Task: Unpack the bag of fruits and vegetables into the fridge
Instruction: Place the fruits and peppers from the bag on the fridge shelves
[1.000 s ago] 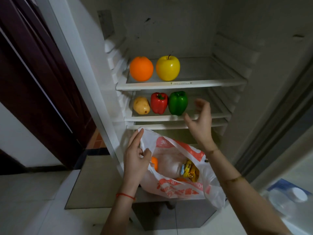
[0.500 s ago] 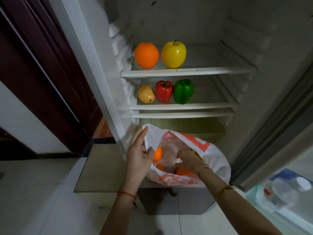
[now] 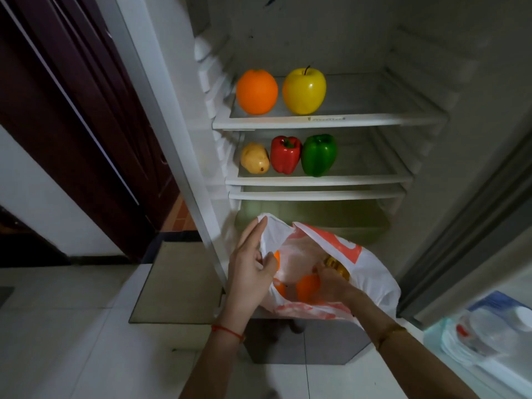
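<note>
A white and orange plastic bag (image 3: 371,272) sits at the foot of the open fridge. My left hand (image 3: 250,269) pinches the bag's left rim and holds it open. My right hand (image 3: 331,283) is inside the bag, fingers closed around an orange item (image 3: 306,287); a yellow item (image 3: 335,264) lies just behind it. On the upper shelf (image 3: 374,120) stand an orange (image 3: 256,91) and a yellow apple (image 3: 304,90). The lower shelf (image 3: 359,180) carries a potato (image 3: 254,162), a red pepper (image 3: 285,154) and a green pepper (image 3: 318,154).
The right half of both shelves is bare. The fridge's left wall (image 3: 172,110) stands next to a dark wooden door (image 3: 72,110). The fridge door (image 3: 489,335) at the lower right holds a clear plastic container. Grey tiles cover the floor (image 3: 72,341).
My right hand came down from the lower shelf into the bag and closed on an orange item. My left hand kept its hold on the bag's rim.
</note>
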Tool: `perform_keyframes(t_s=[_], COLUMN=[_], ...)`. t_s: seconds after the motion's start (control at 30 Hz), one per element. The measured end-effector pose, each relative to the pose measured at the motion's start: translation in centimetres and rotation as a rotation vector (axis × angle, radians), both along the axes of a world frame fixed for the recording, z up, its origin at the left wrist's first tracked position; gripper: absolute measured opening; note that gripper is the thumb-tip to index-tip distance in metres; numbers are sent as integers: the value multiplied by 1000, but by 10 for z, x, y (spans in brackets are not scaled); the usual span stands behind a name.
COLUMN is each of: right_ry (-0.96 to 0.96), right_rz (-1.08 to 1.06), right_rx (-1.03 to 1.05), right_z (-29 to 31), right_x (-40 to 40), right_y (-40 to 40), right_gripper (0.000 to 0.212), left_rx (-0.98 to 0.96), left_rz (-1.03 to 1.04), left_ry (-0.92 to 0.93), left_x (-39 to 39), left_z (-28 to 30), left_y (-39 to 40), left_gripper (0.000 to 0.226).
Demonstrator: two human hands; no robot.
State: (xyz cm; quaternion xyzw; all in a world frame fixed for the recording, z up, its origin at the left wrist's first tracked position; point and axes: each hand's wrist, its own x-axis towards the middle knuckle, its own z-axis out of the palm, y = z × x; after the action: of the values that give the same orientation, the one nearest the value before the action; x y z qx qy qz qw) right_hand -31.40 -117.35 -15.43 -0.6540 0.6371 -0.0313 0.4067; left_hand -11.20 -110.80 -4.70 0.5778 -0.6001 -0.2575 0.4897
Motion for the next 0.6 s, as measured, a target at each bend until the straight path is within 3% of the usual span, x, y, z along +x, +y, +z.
perform_keyframes(t_s=[0.13,0.3,0.5,0.6], right_ry=[-170,-551,-777,-790], right_rz=[93,-69,-92,-110], right_rx=[-258,-209,-247,-327], right_z=[25,80,135,157], right_x=[-14,-19,-23,-24], right_y=[-9,2,12,11], right_gripper=[73,56,65,67], left_rx=[-43,-58,-58,-66], left_rz=[-9,-15,-33,-33], left_ry=[-5,5,41,38], left_x=[0,-4,-10,-12], left_z=[1,3,7,7], left_y=[-8,-19,-34,-42], left_gripper=[64,64,67,67])
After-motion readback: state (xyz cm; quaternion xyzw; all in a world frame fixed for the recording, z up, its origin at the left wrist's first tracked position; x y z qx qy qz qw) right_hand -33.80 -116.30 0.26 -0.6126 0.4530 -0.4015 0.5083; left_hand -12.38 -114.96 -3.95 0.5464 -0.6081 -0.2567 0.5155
